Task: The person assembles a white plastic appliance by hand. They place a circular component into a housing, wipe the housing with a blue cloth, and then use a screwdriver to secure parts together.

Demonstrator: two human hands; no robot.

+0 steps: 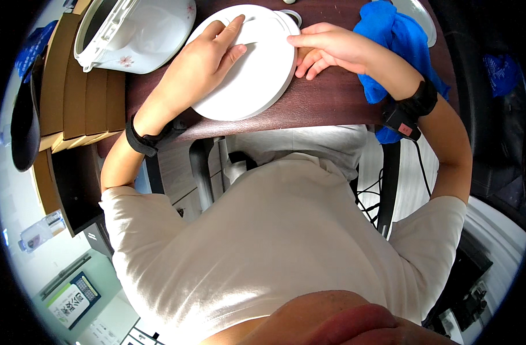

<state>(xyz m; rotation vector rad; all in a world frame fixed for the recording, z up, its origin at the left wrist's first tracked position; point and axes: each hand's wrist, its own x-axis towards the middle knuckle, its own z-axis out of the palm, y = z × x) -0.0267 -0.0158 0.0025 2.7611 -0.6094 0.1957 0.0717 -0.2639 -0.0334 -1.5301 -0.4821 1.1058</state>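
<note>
While my left hand (202, 62) lies spread across the round white lid (251, 83) on the dark tabletop (326, 106), my right hand (335, 49) meets its rim, pinching or not I can't tell | I'd steady it with even, flat pressure | flowered white pot (153, 37) crowds left; blue cloth (383, 29) by right forearm.

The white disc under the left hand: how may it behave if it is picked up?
The white disc is probably stiff, since its rim shows an even curve. Its smooth face may be slippery. Its round outline suggests it could roll if stood upright.
</note>
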